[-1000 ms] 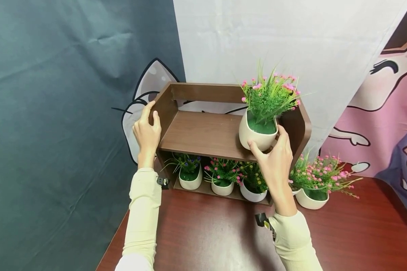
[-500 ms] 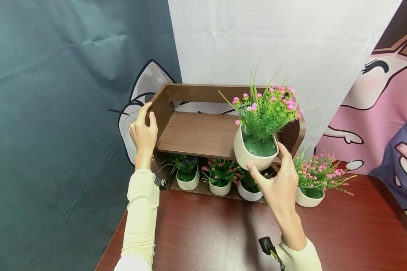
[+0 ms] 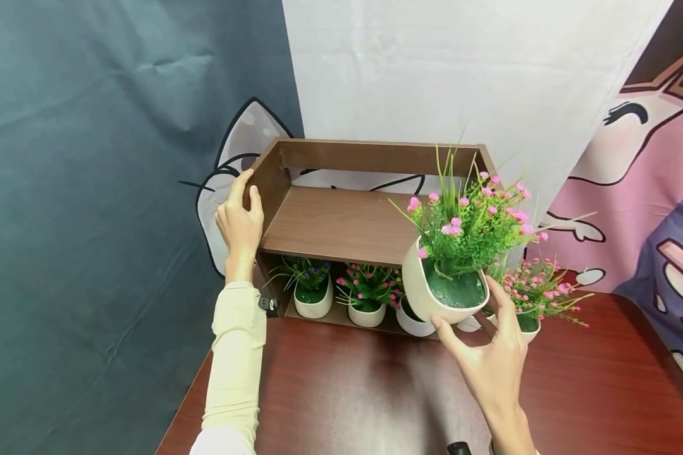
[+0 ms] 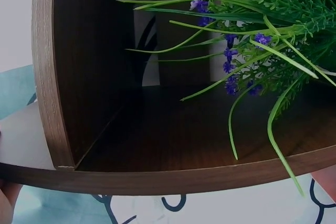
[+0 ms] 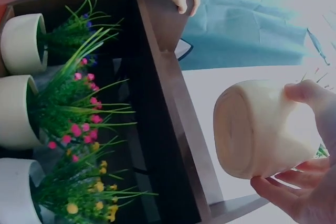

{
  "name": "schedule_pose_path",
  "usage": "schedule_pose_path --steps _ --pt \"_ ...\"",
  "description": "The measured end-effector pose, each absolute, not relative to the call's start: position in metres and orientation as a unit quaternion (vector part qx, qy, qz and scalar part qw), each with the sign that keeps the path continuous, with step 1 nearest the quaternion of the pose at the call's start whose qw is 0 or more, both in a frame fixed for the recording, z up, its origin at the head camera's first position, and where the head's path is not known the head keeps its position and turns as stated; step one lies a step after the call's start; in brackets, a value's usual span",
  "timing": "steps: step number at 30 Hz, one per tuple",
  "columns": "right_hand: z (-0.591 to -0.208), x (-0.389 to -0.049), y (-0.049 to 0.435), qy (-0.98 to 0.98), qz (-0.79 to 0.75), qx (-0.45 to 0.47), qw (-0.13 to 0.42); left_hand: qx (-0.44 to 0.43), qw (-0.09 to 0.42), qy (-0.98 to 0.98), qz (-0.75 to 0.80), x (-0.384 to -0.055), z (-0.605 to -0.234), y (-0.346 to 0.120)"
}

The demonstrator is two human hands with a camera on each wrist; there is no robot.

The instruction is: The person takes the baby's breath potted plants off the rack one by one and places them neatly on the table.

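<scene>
My right hand (image 3: pixel 498 366) grips a cream pot of pink flowers (image 3: pixel 446 294) in front of the shelf's right end, thumb on the near side and fingers on the right. The pot is tilted, and in the right wrist view its round base (image 5: pixel 233 132) shows. At the left, my left hand (image 3: pixel 241 222) holds the side panel of the brown two-tier shelf (image 3: pixel 341 221), with the thumb and fingers about its edge. The left wrist view catches only a sliver of that hand, beside the lower tier and a plant with purple flowers (image 4: pixel 231 56).
On the lower tier stand white pots with purple (image 3: pixel 314 303), pink (image 3: pixel 367 313) and yellow flowers (image 5: pixel 100 187). Another pink-flowered plant (image 3: pixel 535 294) stands right of the shelf on the reddish table (image 3: pixel 341 385). Cloth backdrops (image 3: pixel 432 69) hang behind.
My right hand has lifted the pink-flowered pot off the upper tier and drawn it toward me, lower and rightward in view. My left hand has stayed on the side panel.
</scene>
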State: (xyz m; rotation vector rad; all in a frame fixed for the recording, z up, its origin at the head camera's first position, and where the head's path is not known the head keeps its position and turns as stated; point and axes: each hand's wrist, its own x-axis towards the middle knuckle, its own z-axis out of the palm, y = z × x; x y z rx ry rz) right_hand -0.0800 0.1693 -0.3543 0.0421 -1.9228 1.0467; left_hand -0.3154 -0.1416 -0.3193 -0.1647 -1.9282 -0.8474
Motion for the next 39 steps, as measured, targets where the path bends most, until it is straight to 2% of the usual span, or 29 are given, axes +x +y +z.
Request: schedule_pose_path --steps 21,25,32,39 --pt "-0.435 -0.039 0.211 -0.761 0.474 0.027 0.442 -0.07 0.488 -0.797 -0.35 -0.315 -0.318 -0.141" --pt "-0.452 -0.032 0.225 -0.784 0.442 -0.01 0.436 -0.069 0.489 -0.796 -0.349 -0.315 -0.318 -0.14" --pt "-0.474 -0.014 0.248 -0.802 0.395 -0.128 0.43 -0.063 0.49 -0.796 -0.351 -0.314 -0.319 -0.141" --pt "-0.486 -0.001 0.269 -0.796 0.373 -0.191 0.437 -0.064 0.49 -0.797 -0.348 -0.314 -0.32 -0.142"
